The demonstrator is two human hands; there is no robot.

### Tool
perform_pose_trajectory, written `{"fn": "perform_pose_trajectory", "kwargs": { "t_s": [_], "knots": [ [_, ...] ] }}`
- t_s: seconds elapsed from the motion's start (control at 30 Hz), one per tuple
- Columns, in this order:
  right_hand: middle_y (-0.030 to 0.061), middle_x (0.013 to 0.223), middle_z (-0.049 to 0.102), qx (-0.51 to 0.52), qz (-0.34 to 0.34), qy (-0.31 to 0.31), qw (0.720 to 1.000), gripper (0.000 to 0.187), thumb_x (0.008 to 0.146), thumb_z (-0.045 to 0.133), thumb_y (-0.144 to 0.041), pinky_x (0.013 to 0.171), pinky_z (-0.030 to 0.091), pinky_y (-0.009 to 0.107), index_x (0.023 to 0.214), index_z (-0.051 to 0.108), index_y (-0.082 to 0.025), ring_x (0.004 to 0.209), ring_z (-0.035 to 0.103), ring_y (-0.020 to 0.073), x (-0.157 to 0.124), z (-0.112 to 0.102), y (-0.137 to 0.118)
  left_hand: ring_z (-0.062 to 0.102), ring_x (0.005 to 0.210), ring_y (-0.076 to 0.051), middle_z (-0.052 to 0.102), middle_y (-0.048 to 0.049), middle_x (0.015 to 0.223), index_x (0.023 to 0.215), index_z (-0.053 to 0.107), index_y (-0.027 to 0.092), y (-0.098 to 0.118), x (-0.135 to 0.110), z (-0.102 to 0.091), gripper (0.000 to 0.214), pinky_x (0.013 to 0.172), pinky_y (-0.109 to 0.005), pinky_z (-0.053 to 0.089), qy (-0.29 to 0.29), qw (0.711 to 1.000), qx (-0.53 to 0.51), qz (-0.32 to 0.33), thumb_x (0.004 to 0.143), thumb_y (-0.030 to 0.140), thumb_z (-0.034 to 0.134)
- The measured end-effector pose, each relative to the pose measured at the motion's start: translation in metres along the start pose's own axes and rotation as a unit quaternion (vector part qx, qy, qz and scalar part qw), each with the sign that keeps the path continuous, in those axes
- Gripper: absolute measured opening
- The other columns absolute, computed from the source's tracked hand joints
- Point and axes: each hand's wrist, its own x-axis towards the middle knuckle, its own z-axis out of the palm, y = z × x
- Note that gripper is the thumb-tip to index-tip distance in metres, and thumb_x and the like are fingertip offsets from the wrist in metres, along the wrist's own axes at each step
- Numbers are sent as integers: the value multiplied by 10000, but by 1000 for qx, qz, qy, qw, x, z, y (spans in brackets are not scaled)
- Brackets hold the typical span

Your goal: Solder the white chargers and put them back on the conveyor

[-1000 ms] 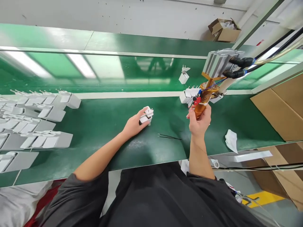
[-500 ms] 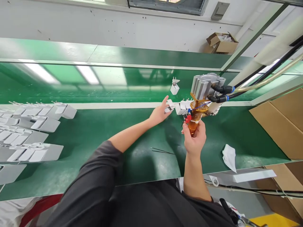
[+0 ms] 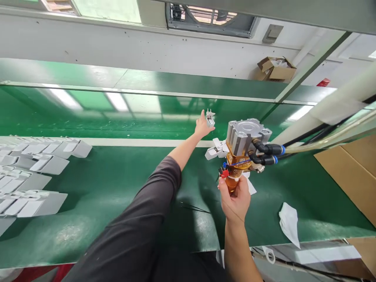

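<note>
Right hand [image 3: 235, 201] wrapped round orange barrel [image 3: 233, 183] of pneumatic tool [image 3: 246, 135], likely to steady it; left hand [image 3: 202, 127] straddles white plug adapter [image 3: 210, 122], whether gripped cannot tell

Adapters [image 3: 32, 182] lie left on the bench [image 3: 117, 188], perhaps paper [image 3: 289, 223] far right, the tool [image 3: 248, 137] between.

The left hand [image 3: 202, 127] no longer has the white adapter [image 3: 212, 152] that it carried across from the near part of the surface [image 3: 123, 188]; that adapter now lies at the left end of the row. The hand is farther out, on the green strip [image 3: 102, 127] beyond, with thumb and fingers about the pronged adapter [image 3: 210, 120] there. The view is tilted higher, showing a window [image 3: 105, 9], and the silver-topped tool [image 3: 249, 135] hides more of the row.
</note>
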Motion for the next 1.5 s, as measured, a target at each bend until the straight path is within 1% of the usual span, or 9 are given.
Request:
{"fn": "perform_pose_trajectory", "kwargs": {
  "t_s": [0.13,0.27,0.5,0.63,0.83,0.97,1.1,1.3,1.5],
  "knots": [
    [15,784,652,8,1,22,1000,319,783,729,-386,578,513,233,970,619,-153,601,594,106,-5,-7,-1,642,1054,-218,664,-197,1206,1507,150,11,13,-14,-9,867,860,-301,477,-18,998,39,-52,826,202,652],
    [15,748,648,28,-9,43,999,355,721,785,-365,609,529,269,923,613,-127,592,602,122,-1,-13,-5,661,1025,-197,656,-106,1268,1472,303,122,17,-51,-54,870,819,-251,489,-51,997,54,-18,749,288,756],
    [-19,697,614,63,-45,4,997,353,759,747,-352,564,524,279,960,548,-141,531,592,122,2,-12,-17,635,1087,-197,633,-63,1308,1442,344,229,4,-210,-173,900,889,-294,516,-127,992,23,13,675,355,798],
    [-38,676,584,83,-72,2,994,341,770,724,-379,507,492,258,924,501,-172,494,573,113,3,-8,-24,658,1046,-179,685,-33,1211,1364,448,264,-19,-299,-203,744,898,-304,540,-149,988,-6,-44,711,370,789],
    [-24,723,590,133,-81,-23,988,279,771,736,-349,426,429,236,889,519,-217,481,563,104,-1,-4,-37,553,1279,-221,549,-78,1422,1477,341,318,-37,-370,-188,758,937,-324,543,-167,983,-69,-35,810,313,701],
    [-19,745,597,179,-85,-56,979,222,800,713,-309,415,429,239,915,542,-227,460,548,94,-8,3,-48,578,1219,-231,484,-126,1470,1560,106,325,-32,-380,-161,1026,924,-360,546,-51,997,-50,-26,770,402,757],
    [-6,826,632,210,-85,-70,972,204,829,688,-314,414,426,230,934,543,-217,449,525,68,-18,15,-61,646,1061,-197,678,-69,1175,1522,263,279,-26,-370,-137,833,876,-332,545,65,995,-20,-72,831,476,683],
    [-32,809,626,248,-101,-116,956,224,859,660,-370,392,382,200,996,537,-242,447,494,49,-32,37,-76,684,994,-154,675,-63,1237,1302,550,255,-35,-367,-136,390,728,-237,567,71,984,-136,-93,953,429,531],
    [-43,800,607,261,-107,-150,947,228,900,607,-463,425,386,188,996,520,-276,466,488,35,-42,62,-94,586,1210,-242,650,-111,1252,1109,670,192,-38,-386,-126,332,1029,-401,488,69,996,48,-15,931,450,558]
  ]
}}
